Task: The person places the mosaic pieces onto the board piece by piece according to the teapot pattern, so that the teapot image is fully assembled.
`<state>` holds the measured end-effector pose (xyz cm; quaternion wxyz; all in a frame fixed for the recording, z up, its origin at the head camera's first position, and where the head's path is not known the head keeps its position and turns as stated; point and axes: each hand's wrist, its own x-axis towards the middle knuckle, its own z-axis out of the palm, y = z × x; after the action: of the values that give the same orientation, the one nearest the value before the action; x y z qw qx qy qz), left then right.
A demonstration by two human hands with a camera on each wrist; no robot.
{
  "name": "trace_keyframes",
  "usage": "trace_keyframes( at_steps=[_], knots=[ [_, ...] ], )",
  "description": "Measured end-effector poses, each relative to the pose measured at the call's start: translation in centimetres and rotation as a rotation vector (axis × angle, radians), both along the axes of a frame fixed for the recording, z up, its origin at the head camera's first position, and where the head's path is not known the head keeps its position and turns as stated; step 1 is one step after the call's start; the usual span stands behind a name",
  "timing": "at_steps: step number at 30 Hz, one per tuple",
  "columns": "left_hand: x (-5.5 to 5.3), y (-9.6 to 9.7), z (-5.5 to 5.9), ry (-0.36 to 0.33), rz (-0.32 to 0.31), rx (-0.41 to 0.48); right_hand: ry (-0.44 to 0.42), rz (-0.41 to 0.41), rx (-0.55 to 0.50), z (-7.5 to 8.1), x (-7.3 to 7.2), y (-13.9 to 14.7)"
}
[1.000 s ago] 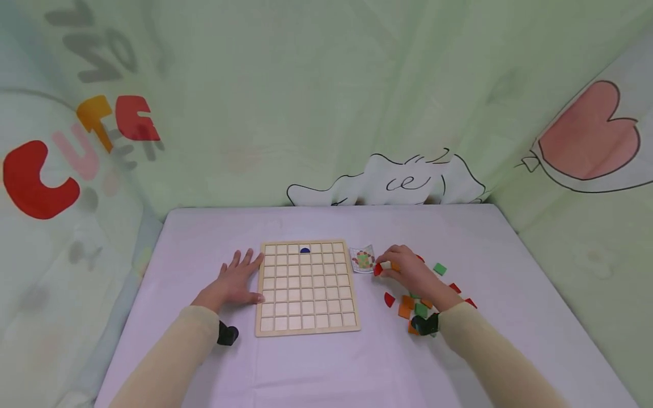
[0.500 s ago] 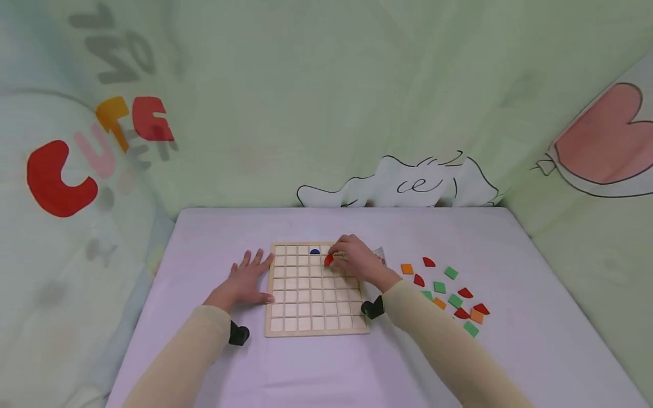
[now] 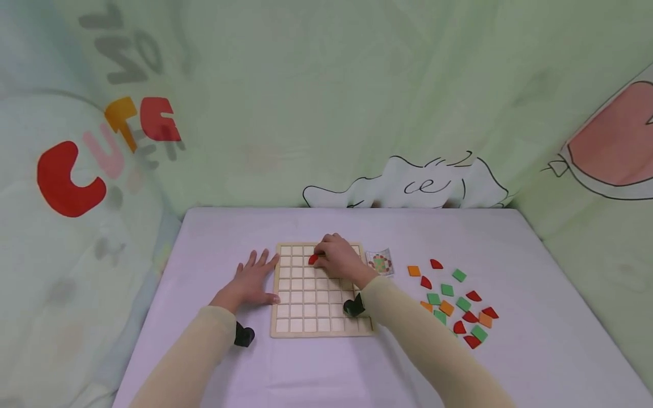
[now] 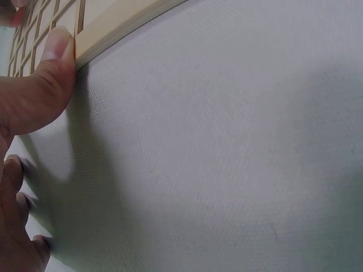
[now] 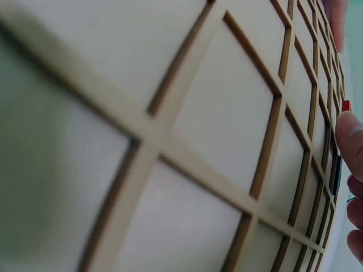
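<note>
A wooden grid board [image 3: 296, 311] lies flat on the table. My left hand [image 3: 250, 283] is spread at its left edge, fingers straight; in the left wrist view the thumb [image 4: 54, 62] rests on the frame. Over the upper rows, my right hand [image 3: 340, 259] pinches a red quarter-circle tile [image 3: 313, 259] between thumb and fingers. I cannot tell whether the tile touches the board. In the right wrist view, a dark blue piece [image 5: 337, 174] shows in a cell near the right fingers; the right hand hides it from the head view.
Right of the board lies a small pattern card [image 3: 380, 262]. Farther right, loose tiles are scattered: red quarter-circles [image 3: 473, 296], green squares [image 3: 447, 290] and orange squares [image 3: 414, 271]. A light green curtain [image 3: 285, 113] hangs behind the table [image 3: 229, 226].
My right hand has carried the red tile leftward from the loose pieces to the board's upper rows, uncovering the scattered tiles and the card. My left hand stays at the board's edge.
</note>
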<state>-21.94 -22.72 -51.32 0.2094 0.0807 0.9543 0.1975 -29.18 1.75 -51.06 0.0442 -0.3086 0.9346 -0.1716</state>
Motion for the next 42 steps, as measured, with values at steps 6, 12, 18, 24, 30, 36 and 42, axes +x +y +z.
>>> trace_keyframes(
  at_steps=[6,12,18,24,30,36,42],
  knots=[
    [0.31,0.24,-0.18,0.003,0.015,-0.005,0.037,0.026,0.014,-0.14,0.21,-0.67],
    [0.49,0.36,-0.21,0.006,0.017,-0.007,0.056,0.037,0.045,0.16,0.38,-0.89],
    [0.52,0.4,-0.1,0.01,0.019,-0.014,0.039,0.036,0.065,0.09,0.18,-0.94],
    [0.56,0.48,0.22,0.007,0.025,-0.011,0.044,0.051,0.064,-0.01,0.08,-0.84],
    [0.44,0.44,0.19,0.013,0.025,-0.015,0.072,0.068,0.037,0.01,0.12,-0.69],
    [0.53,0.36,0.35,0.007,0.027,-0.014,0.08,0.077,0.009,-0.1,0.09,-0.75],
    [0.63,0.37,0.62,0.008,0.03,-0.007,0.076,0.069,-0.002,-0.16,0.13,-0.84]
  ],
)
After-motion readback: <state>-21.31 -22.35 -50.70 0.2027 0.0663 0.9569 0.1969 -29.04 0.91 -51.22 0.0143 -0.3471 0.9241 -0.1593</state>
